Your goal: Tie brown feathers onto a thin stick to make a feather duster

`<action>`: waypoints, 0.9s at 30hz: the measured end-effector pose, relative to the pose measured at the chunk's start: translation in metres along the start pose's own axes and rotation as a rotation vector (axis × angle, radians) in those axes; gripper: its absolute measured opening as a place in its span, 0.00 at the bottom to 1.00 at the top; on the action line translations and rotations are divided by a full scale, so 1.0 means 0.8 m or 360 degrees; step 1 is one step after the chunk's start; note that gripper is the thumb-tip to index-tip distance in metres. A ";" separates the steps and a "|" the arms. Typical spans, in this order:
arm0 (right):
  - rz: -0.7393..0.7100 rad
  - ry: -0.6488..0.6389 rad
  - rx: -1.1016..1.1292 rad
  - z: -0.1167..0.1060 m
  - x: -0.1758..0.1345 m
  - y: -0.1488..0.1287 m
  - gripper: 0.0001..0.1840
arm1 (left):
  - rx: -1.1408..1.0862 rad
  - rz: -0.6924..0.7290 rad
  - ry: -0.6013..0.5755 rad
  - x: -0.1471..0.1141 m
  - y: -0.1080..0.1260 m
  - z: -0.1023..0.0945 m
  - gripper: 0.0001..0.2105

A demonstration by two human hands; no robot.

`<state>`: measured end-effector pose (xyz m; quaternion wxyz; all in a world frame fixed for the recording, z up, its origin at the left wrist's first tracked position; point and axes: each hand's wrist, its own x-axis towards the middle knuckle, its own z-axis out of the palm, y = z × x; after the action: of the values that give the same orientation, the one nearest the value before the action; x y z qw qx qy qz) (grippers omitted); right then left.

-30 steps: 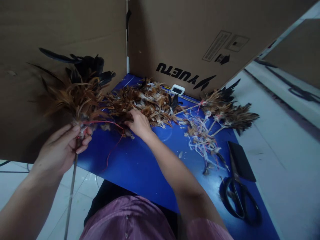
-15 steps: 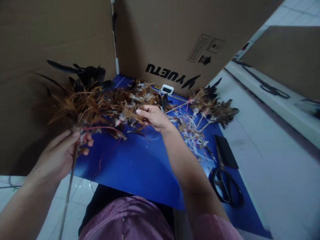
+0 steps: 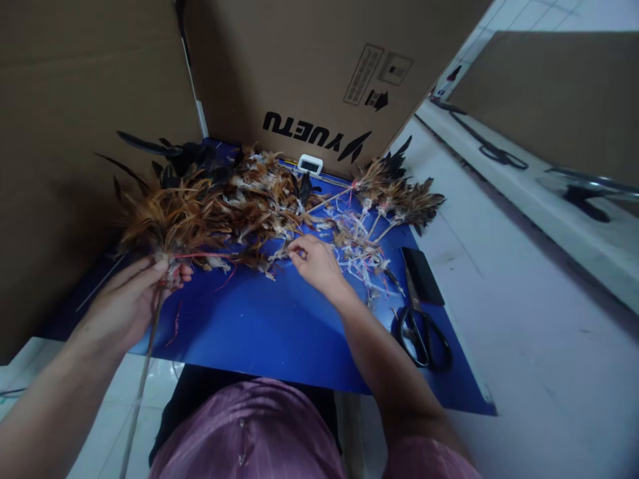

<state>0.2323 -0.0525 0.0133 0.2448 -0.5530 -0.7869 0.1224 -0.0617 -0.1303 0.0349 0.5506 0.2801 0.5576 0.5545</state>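
Observation:
My left hand [image 3: 132, 296] is closed round the neck of a feather duster [image 3: 170, 213], where brown and black feathers meet its thin stick [image 3: 144, 372]. A red string [image 3: 204, 255] runs from that neck to the right. My right hand [image 3: 314, 263] pinches at the front edge of a pile of loose brown feathers [image 3: 264, 193]. A pale, stemmy feather tuft [image 3: 279, 253] meets its fingertips; the fingers partly hide the grip.
Several smaller feather bundles on sticks [image 3: 394, 193] lie at the back right. White and red scraps [image 3: 364, 256] are strewn before them. Scissors [image 3: 422, 336] rest beside a black block [image 3: 423, 276]. A small white-framed device [image 3: 310, 164] stands near the cardboard wall [image 3: 299, 66]. Blue sheet [image 3: 239, 332] covers the table.
My right hand has drawn back from over the feather pile to its front edge, its fingers now pinched. My left hand still holds the duster. The view has shifted.

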 end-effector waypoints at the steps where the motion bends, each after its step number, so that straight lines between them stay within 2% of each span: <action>1: -0.0083 -0.0032 -0.0097 0.005 0.000 -0.002 0.12 | 0.0005 -0.0012 -0.0004 -0.001 0.000 0.002 0.09; 3: -0.0239 -0.0136 -0.0292 0.014 0.006 -0.003 0.15 | 0.0006 -0.0041 -0.0008 -0.004 0.001 0.007 0.10; 5: -0.0323 -0.0263 -0.0420 0.020 0.014 0.001 0.13 | -0.0009 -0.0068 0.0011 -0.008 0.003 0.014 0.10; 7: -0.0333 -0.0308 -0.0438 0.021 0.019 0.008 0.11 | -0.0018 -0.0072 0.0022 -0.014 0.004 0.020 0.09; 11: -0.0275 -0.0106 -0.0107 -0.007 0.011 0.013 0.08 | -0.0011 -0.0062 -0.0067 -0.021 0.002 0.027 0.08; 14: -0.0196 0.0118 0.0210 -0.042 -0.003 -0.005 0.08 | -0.0013 -0.0116 -0.0114 -0.020 -0.004 0.032 0.07; 15: -0.0209 0.0129 0.0314 -0.052 -0.008 -0.017 0.08 | -0.0016 -0.0135 -0.0146 -0.019 -0.007 0.033 0.07; 18: -0.0448 -0.0040 0.0555 -0.071 -0.021 -0.059 0.08 | -0.0014 -0.0141 -0.0320 -0.016 -0.016 0.041 0.08; 22: -0.0901 -0.0271 0.0557 -0.070 -0.020 -0.111 0.12 | 0.0029 -0.0039 -0.0521 -0.019 -0.027 0.053 0.11; 24: -0.0999 -0.0398 0.0454 -0.068 -0.010 -0.129 0.12 | 0.0037 0.0019 -0.0593 -0.022 -0.032 0.059 0.11; 27: -0.0992 -0.0570 0.0199 -0.067 0.011 -0.146 0.10 | 0.0088 0.0069 -0.0600 -0.028 -0.037 0.066 0.10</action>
<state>0.1631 -0.0907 0.1152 0.1620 -0.2404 -0.9390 0.1848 0.0017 -0.1411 0.0257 0.6253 0.4059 0.4533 0.4886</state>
